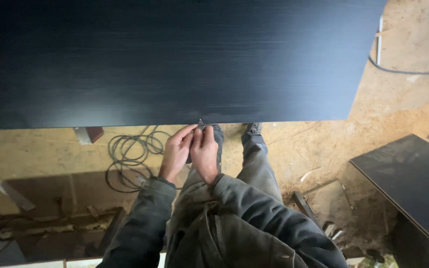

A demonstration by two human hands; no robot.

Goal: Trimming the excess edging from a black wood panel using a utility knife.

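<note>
While you stand at the near edge of the big black panel [175,59], both your hands meet at one spot on that edge, close to its middle. Your left hand [176,151] has its fingers curled in, thumb and forefinger pinched up toward a small grey pointed tool [200,124] whose tip touches the panel's near edge. Your right hand [205,153] lies pressed against the left, its grip closed round the lower part of the same tool; how the fingers sit underneath I cannot tell. The tool stands almost upright between the two hands, just above your knuckles.

Under your left forearm, a coil of dark cable [132,159] lies on the dusty floor [398,99], near the panel's edge. To the left of the coil, a small reddish-brown block [89,134] pokes out from beneath the panel. A second dark board [413,178] lies on the right, well apart from your hands. A thin cable [408,72] runs across the floor past the panel's far right corner. Your boots [253,129] show just beside the hands, toes under the panel edge.
</note>
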